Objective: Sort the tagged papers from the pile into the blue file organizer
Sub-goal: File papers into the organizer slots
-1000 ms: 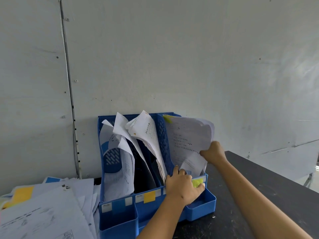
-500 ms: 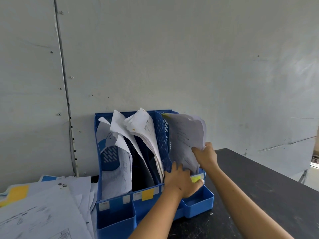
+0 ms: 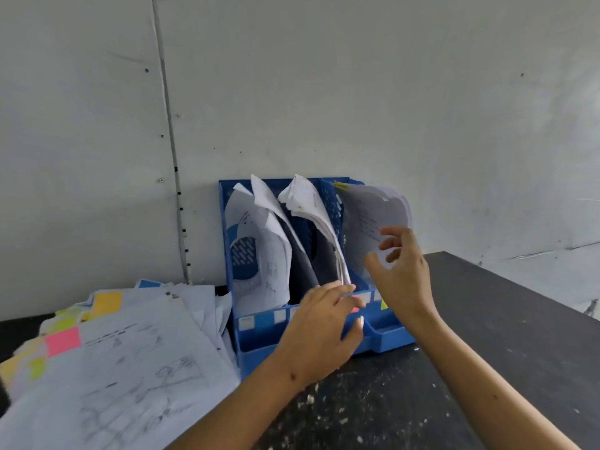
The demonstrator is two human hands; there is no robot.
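The blue file organizer (image 3: 259, 341) stands against the wall with three upright compartments full of white sheets. The right compartment holds papers (image 3: 367, 216) with a yellow tag at their top corner (image 3: 341, 185). My right hand (image 3: 401, 274) is in front of these papers, its fingers loosely curled and parted, fingertips at the sheets' lower edge. My left hand (image 3: 321, 329) is just in front of the organizer's front wall with fingers straight, holding nothing. The pile of tagged papers (image 3: 136, 368) lies left of the organizer, with a pink tag (image 3: 63, 341) and a yellow tag (image 3: 107, 302) showing.
A dark speckled table (image 3: 503, 352) carries everything and runs off to the right. A grey wall (image 3: 357, 92) rises right behind the organizer. The paper pile covers the table's left side up to the organizer's base.
My right hand has loosened its grip on the papers in the right compartment, and they now stand there. My left hand has lifted off the organizer's front edge and drawn back slightly left.
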